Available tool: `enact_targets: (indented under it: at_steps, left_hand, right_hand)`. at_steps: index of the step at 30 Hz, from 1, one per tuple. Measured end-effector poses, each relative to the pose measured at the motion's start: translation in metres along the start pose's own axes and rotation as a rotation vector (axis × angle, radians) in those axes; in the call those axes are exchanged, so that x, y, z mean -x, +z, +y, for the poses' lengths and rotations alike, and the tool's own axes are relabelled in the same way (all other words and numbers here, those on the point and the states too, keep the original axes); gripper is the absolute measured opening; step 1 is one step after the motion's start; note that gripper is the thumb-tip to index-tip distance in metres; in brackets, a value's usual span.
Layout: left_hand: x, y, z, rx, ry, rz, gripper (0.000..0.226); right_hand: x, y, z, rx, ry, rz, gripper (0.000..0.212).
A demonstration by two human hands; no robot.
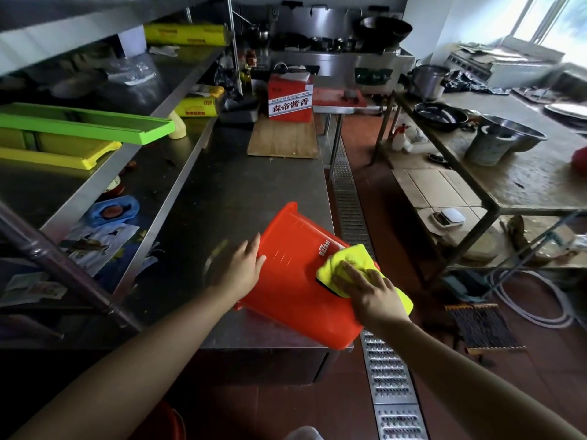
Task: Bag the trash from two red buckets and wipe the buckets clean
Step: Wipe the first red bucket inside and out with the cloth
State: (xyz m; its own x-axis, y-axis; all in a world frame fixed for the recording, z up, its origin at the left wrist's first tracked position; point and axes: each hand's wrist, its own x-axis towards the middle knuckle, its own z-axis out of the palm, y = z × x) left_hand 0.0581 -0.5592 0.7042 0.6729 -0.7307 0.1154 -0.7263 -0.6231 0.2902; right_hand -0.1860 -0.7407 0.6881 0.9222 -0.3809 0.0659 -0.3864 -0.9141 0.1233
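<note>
A red bucket point(295, 281) lay tipped on its side at the near right corner of the steel bench point(241, 192). The left hand point(243, 269) rested flat against its left wall, while the right hand point(370, 292) pressed a yellow cloth point(346, 262) onto its upper side.

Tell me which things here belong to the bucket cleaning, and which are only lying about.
In the job: red bucket, yellow cloth, left hand, right hand.

Lying about: red carton, wooden board, green tray, spray bottle.
</note>
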Motion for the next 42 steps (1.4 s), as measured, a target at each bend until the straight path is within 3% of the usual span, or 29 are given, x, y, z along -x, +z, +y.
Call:
enact_targets:
  at_steps: [5,10,16,19,23,27,33,42]
  left_hand:
    - [-0.008,-0.006,0.007,0.313,-0.142,-0.048,0.049]
    - [-0.030,-0.020,-0.008,0.356,-0.107,-0.141,0.048]
    - [-0.046,-0.029,-0.033,0.413,-0.054,-0.265,0.048]
    - [-0.046,-0.031,-0.045,0.435,-0.033,-0.302,0.046]
    - [-0.043,-0.028,-0.053,0.480,-0.030,-0.278,0.044]
    - [-0.040,-0.024,-0.056,0.522,-0.039,-0.282,0.045]
    - [-0.033,-0.011,-0.071,0.613,-0.034,-0.250,0.045]
    - [-0.023,-0.002,-0.089,0.690,-0.037,-0.239,0.045]
  right_hand:
    - [-0.005,0.004,-0.003,0.001,-0.010,0.020,0.070]
    - [-0.029,-0.001,-0.033,-0.017,-0.100,0.110,0.066]
    - [-0.072,-0.002,-0.089,-0.127,-0.147,-0.065,0.066]
    - [-0.079,0.001,-0.095,-0.135,-0.168,0.000,0.061]
    - [-0.075,0.013,-0.098,-0.180,-0.123,-0.009,0.073]
    - [-0.070,0.022,-0.121,-0.042,-0.180,0.026,0.082]
    - [-0.081,0.025,-0.143,0.060,-0.330,0.016,0.070]
    - [-0.115,0.016,-0.110,-0.117,-0.353,0.046,0.070]
